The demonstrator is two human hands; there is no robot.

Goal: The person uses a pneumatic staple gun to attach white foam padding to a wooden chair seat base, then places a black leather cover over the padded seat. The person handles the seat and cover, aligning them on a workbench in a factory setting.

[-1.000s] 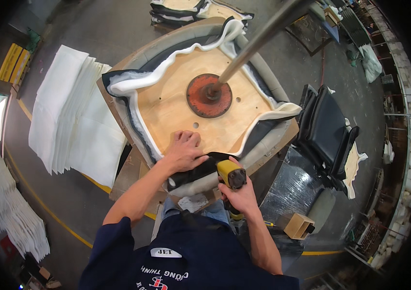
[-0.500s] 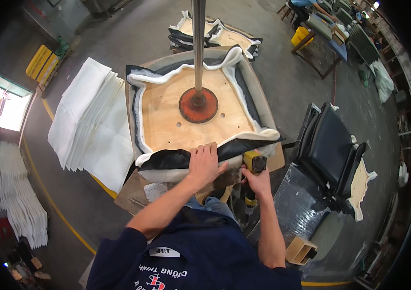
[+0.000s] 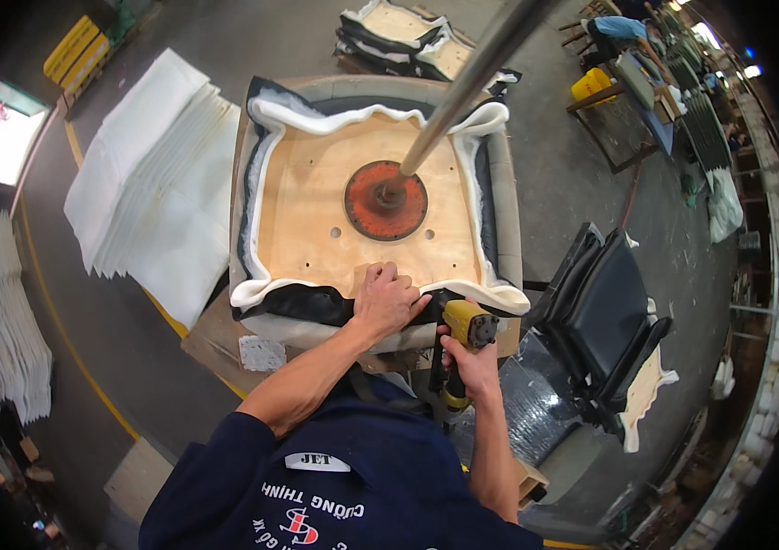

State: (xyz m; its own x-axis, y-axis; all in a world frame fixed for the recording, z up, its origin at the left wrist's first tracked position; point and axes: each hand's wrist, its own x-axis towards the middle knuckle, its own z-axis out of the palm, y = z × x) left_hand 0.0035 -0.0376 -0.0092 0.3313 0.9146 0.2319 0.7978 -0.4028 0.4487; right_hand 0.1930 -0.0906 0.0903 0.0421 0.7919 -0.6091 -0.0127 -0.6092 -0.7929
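A plywood seat board (image 3: 302, 206) lies in front of me, edged with white padding (image 3: 259, 183) and a black cover (image 3: 307, 302). Its middle is under a round orange-red disc (image 3: 367, 206) at the foot of a metal rod (image 3: 474, 87). My left hand (image 3: 384, 301) has its fingers curled over the near edge, holding the cover folded onto the wood. In my right hand (image 3: 474, 365) is a yellow and black staple gun (image 3: 470, 323). Its nose is at the near edge, just right of my left fingers; whether it touches the cover is hidden.
White sheets (image 3: 147, 174) are stacked at the left. Black seat pads (image 3: 605, 307) lie piled at the right, and more padded boards (image 3: 399, 27) at the far side. Another person (image 3: 623, 35) bends by a table beside a yellow bucket (image 3: 591, 85).
My left hand has drawn the black cover inward over the board's near edge. The staple gun has come up from beside the seat to that edge. The whole view has also shifted.
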